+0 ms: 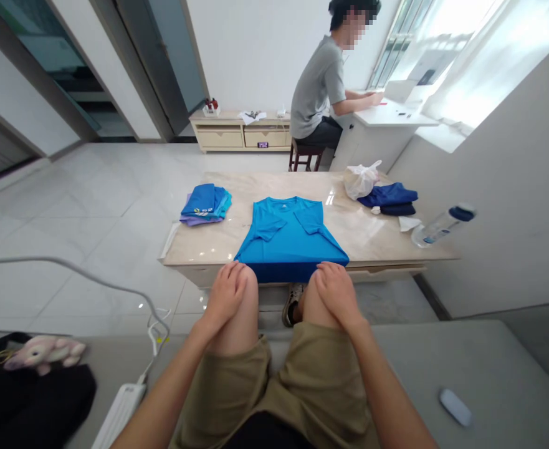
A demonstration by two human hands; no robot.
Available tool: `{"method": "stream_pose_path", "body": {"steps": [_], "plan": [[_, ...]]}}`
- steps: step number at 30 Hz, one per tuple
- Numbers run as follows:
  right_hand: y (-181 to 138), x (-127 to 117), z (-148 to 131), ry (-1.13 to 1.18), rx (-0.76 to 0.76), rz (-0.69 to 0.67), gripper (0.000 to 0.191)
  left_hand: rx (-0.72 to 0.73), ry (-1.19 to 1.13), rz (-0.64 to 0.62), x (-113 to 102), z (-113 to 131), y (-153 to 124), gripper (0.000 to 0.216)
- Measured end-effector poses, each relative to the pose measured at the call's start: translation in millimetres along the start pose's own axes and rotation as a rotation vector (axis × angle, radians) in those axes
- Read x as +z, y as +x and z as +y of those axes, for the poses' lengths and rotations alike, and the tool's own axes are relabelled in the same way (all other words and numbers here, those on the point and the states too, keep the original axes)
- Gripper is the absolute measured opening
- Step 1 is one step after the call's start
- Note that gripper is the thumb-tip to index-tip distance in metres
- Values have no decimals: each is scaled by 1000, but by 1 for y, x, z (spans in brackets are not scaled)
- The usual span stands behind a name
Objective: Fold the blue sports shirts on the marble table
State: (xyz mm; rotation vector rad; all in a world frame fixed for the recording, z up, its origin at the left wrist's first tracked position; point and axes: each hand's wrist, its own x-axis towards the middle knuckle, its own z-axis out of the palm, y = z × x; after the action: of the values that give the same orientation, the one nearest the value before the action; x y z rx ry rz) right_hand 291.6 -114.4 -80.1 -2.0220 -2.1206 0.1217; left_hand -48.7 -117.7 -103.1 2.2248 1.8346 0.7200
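Note:
A bright blue T-shirt (288, 240) lies flat on the low marble table (209, 243), its sleeves folded in and its hem hanging over the near edge. My left hand (225, 293) rests on my left knee, fingers lying flat and holding nothing. My right hand (337, 293) lies the same way on my right knee, just below the shirt's hem. Neither hand touches the shirt.
A pile of folded blue and purple clothes (205, 204) sits at the table's left. A white plastic bag (361, 179), dark blue clothes (390, 198) and a water bottle (440, 226) are at the right. Another person (321, 93) sits at a desk beyond. A power strip (119, 411) lies beside me.

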Motion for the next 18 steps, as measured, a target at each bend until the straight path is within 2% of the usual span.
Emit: {"method": "stream_pose_path", "body": {"steps": [2, 4, 7, 10, 13, 16, 18], "plan": [[-41, 12, -15, 17, -86, 224, 55, 13, -2, 73, 7, 14, -16, 50], [-78, 24, -30, -4, -100, 327, 61, 32, 6, 109, 9, 31, -27, 54], [-125, 35, -47, -28, -105, 316, 66, 89, 28, 124, 4, 55, -46, 61], [-159, 39, -54, -23, -102, 280, 67, 96, 54, 149, -3, 72, -68, 68], [-168, 40, -51, 6, -132, 273, 67, 120, 18, 160, -10, 75, -82, 71], [-145, 41, -30, 139, -180, 273, 67, 144, -108, 121, -14, 55, -83, 67], [-119, 44, -4, 321, -121, 264, 70, -18, -200, 77, -13, 31, -79, 60]]}}
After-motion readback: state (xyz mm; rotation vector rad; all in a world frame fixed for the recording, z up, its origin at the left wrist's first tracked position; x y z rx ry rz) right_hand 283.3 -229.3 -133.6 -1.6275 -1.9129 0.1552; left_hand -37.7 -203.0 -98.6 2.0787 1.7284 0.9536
